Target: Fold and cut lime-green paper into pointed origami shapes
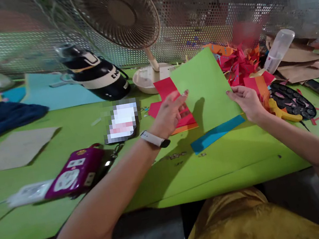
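Light-green sheet of paper [204, 88] held tilted above the green counter [186, 172], between both hands. Left hand [169, 114]: grip pinched on the sheet's left edge, fingers [180, 96] curled over it; white watch strap at the wrist. Right hand [245, 99]: grip closed on the sheet's right edge, thumb on the front face. Beneath the sheet: flat red and orange paper pieces [172, 105], and a blue paper strip [218, 133] lying on the counter just below the sheet's lower edge. Right of the right hand: yellow-handled tool [284, 112] beside a black oval tray [291, 100]. Behind: heap of red and orange paper scraps [237, 64], beige desk fan [120, 14], black and white bottle [96, 75] on its side
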